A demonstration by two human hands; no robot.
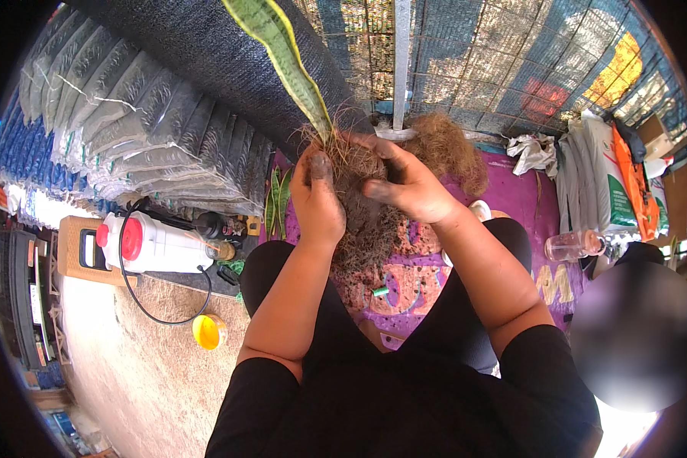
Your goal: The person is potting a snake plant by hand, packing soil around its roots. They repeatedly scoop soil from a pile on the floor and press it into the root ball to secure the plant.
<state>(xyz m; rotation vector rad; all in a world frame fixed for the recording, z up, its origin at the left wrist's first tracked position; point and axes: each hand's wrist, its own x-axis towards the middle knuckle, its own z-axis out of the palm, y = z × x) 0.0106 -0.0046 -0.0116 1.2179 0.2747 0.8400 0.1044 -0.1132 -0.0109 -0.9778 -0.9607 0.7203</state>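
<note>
A variegated snake plant leaf [289,60] with yellow edges rises from a dark root ball [369,220] held above my lap. Around the leaf's base and the top of the root ball lies brown coconut fibre [358,163]. My left hand [319,197] grips the left side, its soil-stained thumb up near the leaf's base. On the other side my right hand [415,183] wraps the fibre, thumb and fingers dark with soil. Fine roots hang below both hands.
Loose coconut fibre [449,151] lies on a purple printed sheet [506,183] scattered with soil. More snake plant leaves [277,203] are at the left. Beyond stand stacked plastic bags [166,126] and a white sprayer tank [160,243] with a hose. A clear bottle [569,246] is at the right.
</note>
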